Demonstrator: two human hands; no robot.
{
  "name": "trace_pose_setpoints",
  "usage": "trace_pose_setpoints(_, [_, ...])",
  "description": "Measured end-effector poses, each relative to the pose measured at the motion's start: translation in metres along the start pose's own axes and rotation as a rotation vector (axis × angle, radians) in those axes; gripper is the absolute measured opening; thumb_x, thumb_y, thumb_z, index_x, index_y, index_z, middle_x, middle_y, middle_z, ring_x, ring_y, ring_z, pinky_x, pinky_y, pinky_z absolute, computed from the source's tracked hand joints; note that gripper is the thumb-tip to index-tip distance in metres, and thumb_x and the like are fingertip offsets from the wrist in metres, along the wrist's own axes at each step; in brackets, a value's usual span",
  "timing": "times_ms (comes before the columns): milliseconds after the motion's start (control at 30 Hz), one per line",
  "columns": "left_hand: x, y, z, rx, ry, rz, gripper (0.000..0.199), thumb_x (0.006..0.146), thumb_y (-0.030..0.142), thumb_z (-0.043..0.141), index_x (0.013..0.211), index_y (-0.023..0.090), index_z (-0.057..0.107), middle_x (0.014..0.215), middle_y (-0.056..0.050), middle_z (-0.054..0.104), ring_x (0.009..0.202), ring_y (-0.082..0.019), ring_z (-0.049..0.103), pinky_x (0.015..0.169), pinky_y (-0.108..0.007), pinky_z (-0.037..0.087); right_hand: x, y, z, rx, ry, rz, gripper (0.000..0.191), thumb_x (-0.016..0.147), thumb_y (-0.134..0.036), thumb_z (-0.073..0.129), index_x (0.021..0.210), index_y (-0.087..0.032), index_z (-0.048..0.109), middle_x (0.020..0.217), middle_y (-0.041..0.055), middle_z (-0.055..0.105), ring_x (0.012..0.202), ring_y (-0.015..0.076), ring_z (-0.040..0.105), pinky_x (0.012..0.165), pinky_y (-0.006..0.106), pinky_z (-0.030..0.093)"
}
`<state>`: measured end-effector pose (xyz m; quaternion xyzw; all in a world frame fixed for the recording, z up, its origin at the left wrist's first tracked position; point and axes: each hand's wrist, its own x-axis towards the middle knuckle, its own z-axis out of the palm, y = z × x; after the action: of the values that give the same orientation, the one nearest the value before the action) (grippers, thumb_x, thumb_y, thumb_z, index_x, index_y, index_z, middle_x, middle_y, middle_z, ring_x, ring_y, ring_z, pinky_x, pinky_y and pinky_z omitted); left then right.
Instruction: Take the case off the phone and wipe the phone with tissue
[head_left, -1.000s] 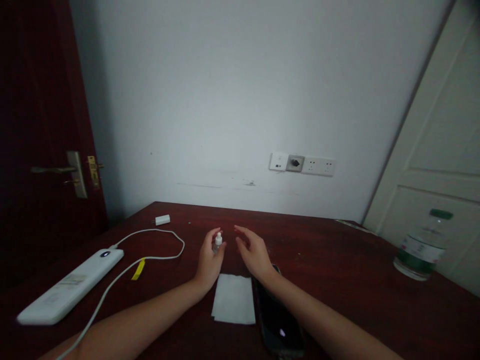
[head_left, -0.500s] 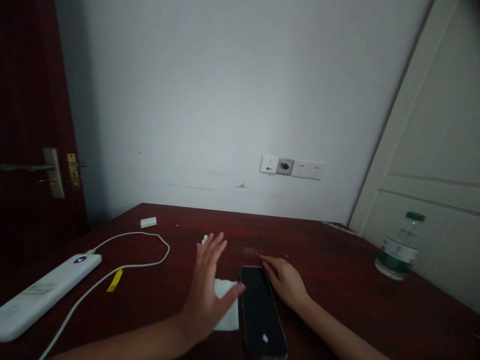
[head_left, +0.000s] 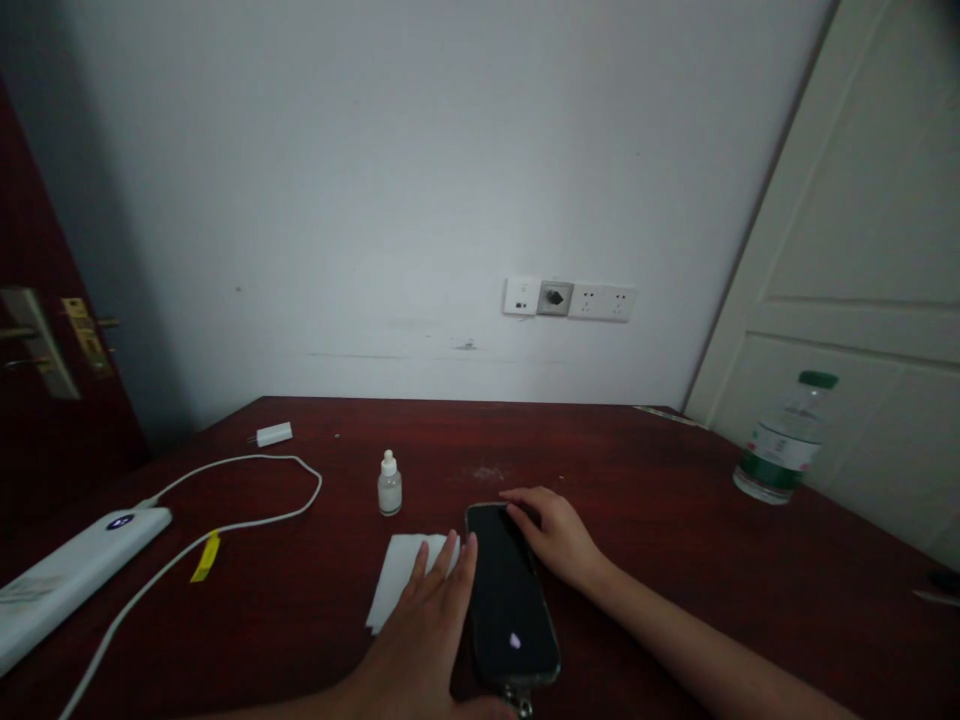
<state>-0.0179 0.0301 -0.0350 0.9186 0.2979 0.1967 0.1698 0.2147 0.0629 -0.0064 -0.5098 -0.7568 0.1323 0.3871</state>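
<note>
A dark-screened smartphone [head_left: 506, 590] lies flat on the table, its top pointing away from me and a metal ring at its lower end. My right hand [head_left: 559, 535] is at its upper right corner, thumb by the side edge and fingertips along the top, fingers bent together. Over the left side of the phone, my left hand [head_left: 431, 620] is open with fingers spread, its fingertips near the long edge. Partly hidden beneath that hand is a folded white tissue [head_left: 397, 575]. Just beyond the tissue stands a small dropper bottle [head_left: 389, 487] with a white cap.
At left lie a white power bank [head_left: 75, 570], its white cable [head_left: 247, 524] with a yellow tag [head_left: 205, 558], and a white charger plug [head_left: 274, 434]. A water bottle [head_left: 781, 440] with a green cap stands at right. Wall sockets [head_left: 570, 299] sit above the table's back edge.
My left hand has come down and nearer to me, uncovering the small dropper bottle and more of the tissue. The right hand stays at the phone's corner. The view has shifted slightly.
</note>
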Motion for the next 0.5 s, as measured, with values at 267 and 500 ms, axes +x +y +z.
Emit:
trace_pose_setpoints(267, [0.001, 0.013, -0.014, -0.119, -0.002, -0.037, 0.114, 0.061, 0.062, 0.065, 0.136, 0.025, -0.012, 0.143, -0.016, 0.002, 0.13, -0.038, 0.001, 0.099, -0.067, 0.003, -0.001, -0.009, 0.001, 0.432, 0.177, 0.21, 0.019, 0.09, -0.029, 0.052, 0.101, -0.014, 0.057, 0.099, 0.0054, 0.059, 0.086, 0.0179, 0.058, 0.075, 0.038, 0.047])
trace_pose_setpoints(500, [0.003, 0.017, -0.015, -0.151, 0.053, 0.138, 0.104, 0.069, 0.05, 0.066, 0.136, 0.031, -0.012, 0.144, -0.009, 0.002, 0.131, -0.035, 0.002, 0.102, -0.063, 0.001, -0.009, -0.027, 0.011, 0.902, 0.298, 0.468, 0.031, 0.093, -0.038, 0.045, 0.111, -0.014, 0.053, 0.1, 0.0069, 0.06, 0.083, 0.0179, 0.06, 0.075, 0.038, 0.048])
